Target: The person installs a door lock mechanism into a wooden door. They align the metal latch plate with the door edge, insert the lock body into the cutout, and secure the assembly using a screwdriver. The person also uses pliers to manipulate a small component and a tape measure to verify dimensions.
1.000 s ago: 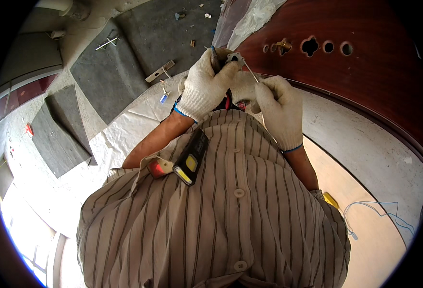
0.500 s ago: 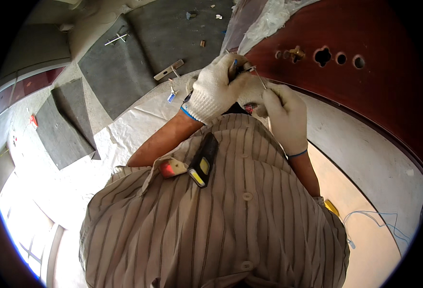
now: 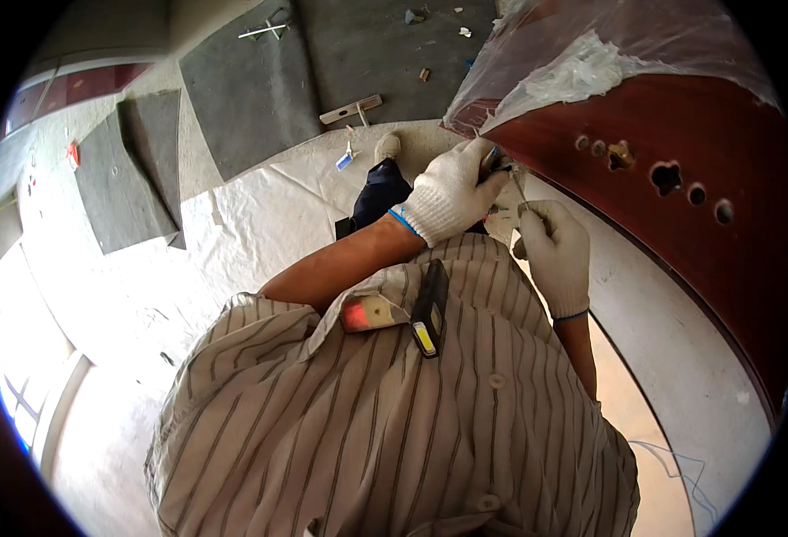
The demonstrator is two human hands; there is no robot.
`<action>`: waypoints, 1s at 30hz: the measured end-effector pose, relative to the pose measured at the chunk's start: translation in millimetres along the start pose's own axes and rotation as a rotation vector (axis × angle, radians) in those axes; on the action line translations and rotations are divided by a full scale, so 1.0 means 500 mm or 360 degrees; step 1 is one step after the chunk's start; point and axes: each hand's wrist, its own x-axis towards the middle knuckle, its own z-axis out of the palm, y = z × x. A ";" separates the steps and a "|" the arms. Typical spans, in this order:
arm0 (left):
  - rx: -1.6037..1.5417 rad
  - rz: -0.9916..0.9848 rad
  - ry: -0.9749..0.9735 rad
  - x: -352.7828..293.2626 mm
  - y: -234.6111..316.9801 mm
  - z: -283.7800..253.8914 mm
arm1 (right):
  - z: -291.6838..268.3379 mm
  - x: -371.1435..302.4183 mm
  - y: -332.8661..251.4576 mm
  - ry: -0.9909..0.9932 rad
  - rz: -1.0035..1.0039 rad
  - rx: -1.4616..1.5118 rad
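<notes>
Both my hands wear white knitted gloves and are held together in front of my chest, beside the edge of a dark red door panel (image 3: 626, 215). My left hand (image 3: 452, 192) is closed around a small dark object with a blue part (image 3: 496, 163); its kind is mostly hidden by the fingers. My right hand (image 3: 557, 251), just to the right and nearer me, pinches a thin metal rod (image 3: 518, 186) between thumb and fingers. The rod's upper end reaches toward the object in the left hand. Round and cross-shaped holes pierce the panel, one with a brass-coloured piece (image 3: 620, 156) in it.
Crumpled clear plastic film (image 3: 582, 67) covers the panel's far part. A metal handle plate (image 3: 351, 109) lies on a dark mat (image 3: 251, 107), near a small blue-and-white item (image 3: 346, 159). My shoe (image 3: 387, 148) stands on pale sheeting. A small work light (image 3: 429, 313) hangs on my shirt.
My view has shifted, so the mats and panel appear moved, and my leg and shoe now show. My hands have drawn slightly apart, the rod still in the right one.
</notes>
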 end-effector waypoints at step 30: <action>-0.2204 -0.0834 -0.0463 -0.002 -0.150 -0.036 | 0.126 0.111 0.029 0.0238 -0.0206 0.0491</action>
